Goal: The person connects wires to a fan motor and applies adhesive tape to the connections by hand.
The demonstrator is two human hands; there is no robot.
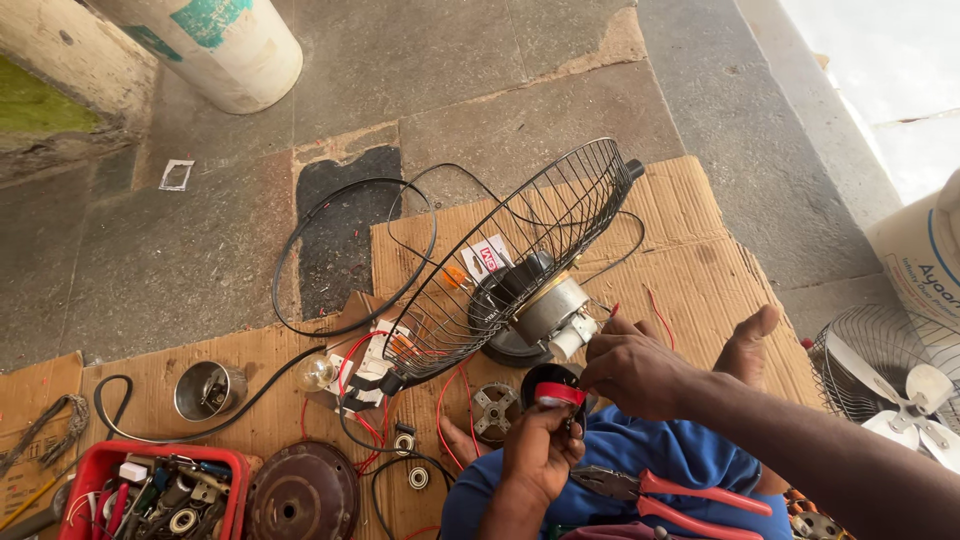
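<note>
- The left hand (538,452) is coming up from the bottom of the view, with the fingers curling closed around a roll of red tape (557,393) sitting on a black round part.
- The right hand (632,368) is reaching in from the right side, palm turned down, and its fingertips are pinching together at the thin wires just beside the fan motor (553,308); what exactly is between the fingertips is too small to tell.
- The two hands are working close to each other, just above the person's lap in blue cloth.
- The fan motor is sitting on the cardboard sheet (690,260), fixed to a wire fan guard (510,260) that is leaning tilted to the right.
- Red-handled pliers (660,490) are lying on the lap, near the left hand.
- A red plastic tray (100,462) is standing at the lower left and is holding many small mixed parts, tools and wires.
- A small metal cup (208,390) is standing above the tray, with some small piece lying inside.
- A light bulb (317,372) is lying between the cup and the guard.
</note>
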